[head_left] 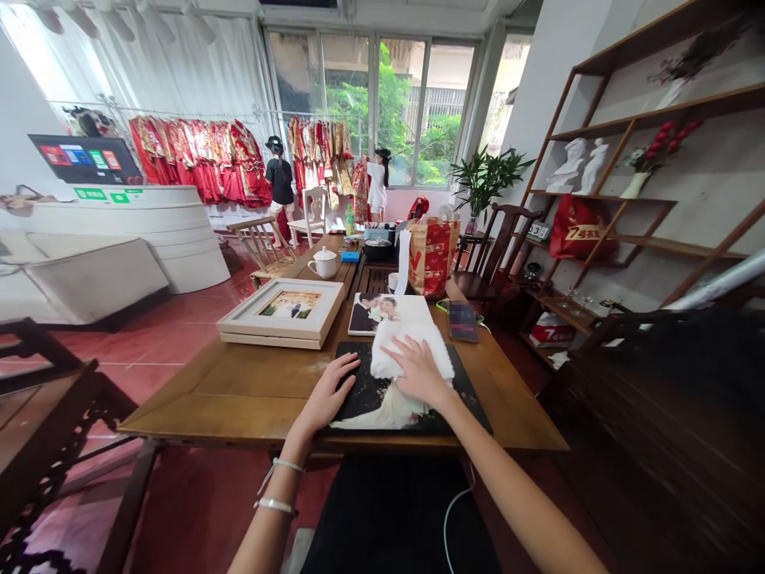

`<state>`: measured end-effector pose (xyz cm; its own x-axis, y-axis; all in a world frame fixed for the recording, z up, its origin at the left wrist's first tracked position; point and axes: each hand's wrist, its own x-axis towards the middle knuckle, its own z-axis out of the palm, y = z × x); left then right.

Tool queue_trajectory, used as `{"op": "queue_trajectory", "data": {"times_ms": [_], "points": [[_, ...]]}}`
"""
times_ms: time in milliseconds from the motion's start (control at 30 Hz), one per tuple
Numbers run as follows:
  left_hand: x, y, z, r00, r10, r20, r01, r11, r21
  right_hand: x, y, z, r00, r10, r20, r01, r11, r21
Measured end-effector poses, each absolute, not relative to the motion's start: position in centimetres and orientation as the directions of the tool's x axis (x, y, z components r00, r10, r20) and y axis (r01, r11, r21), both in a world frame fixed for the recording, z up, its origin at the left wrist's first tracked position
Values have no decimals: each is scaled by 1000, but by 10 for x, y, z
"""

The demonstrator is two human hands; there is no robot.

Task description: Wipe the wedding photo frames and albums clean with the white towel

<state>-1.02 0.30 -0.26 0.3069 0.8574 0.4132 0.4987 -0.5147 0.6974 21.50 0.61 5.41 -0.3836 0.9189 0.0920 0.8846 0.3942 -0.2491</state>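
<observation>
A dark wedding photo panel (358,399), perhaps an album cover, lies flat at the table's near edge; a pale gown shows on it. My left hand (328,389) rests on its left edge with fingers stretched out, holding nothing. On the panel's upper part is a folded white cloth (439,355). My right hand (418,368) presses flat on this cloth, fingers spread, and hides part of the picture below. Just behind lies a white photo book (362,317) with a couple on its cover, partly covered by the cloth.
Stacked light frames (328,323) lie to the left on the wooden table (197,399). Farther back are a white lidded cup (323,263), a blue box (350,257) and a red-and-tan paper bag (429,259). A phone (463,321) lies right. Two people stand by the clothes racks.
</observation>
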Motion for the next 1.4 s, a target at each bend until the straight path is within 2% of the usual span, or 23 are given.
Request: {"op": "queue_trajectory", "data": {"times_ms": [200, 367, 500, 667, 767, 867, 1000, 1133, 1267, 1400], "points": [[-10, 5, -5, 283, 863, 419, 485, -506, 714, 198, -74, 48, -568, 818, 92, 775, 569, -274], [-11, 4, -4, 301, 853, 427, 481, -522, 704, 225, -122, 51, -573, 819, 38, 761, 548, -346], [-11, 4, -4, 305, 857, 416, 494, -515, 700, 241, -96, 54, -548, 836, 35, 773, 522, -361], [-12, 5, -4, 320, 852, 415, 499, -523, 691, 247, -17, 57, -349, 935, 58, 893, 351, -281], [-12, 5, -4, 321, 848, 421, 498, -529, 687, 237, 10, 57, -278, 957, 83, 920, 290, -265], [-11, 4, -4, 314, 848, 427, 494, -530, 689, 217, 5, 54, -294, 951, 93, 918, 308, -251], [-10, 4, -3, 306, 848, 433, 478, -530, 701, 198, -45, 48, -431, 895, 112, 861, 445, -248], [-11, 4, -3, 301, 853, 427, 476, -522, 708, 210, -99, 47, -555, 826, 95, 770, 553, -318], [-11, 4, -4, 312, 853, 418, 485, -521, 703, 244, -105, 47, -518, 853, 59, 791, 505, -346], [-11, 4, -3, 320, 855, 408, 497, -518, 697, 273, -56, 48, -358, 933, 44, 893, 356, -277]]}}
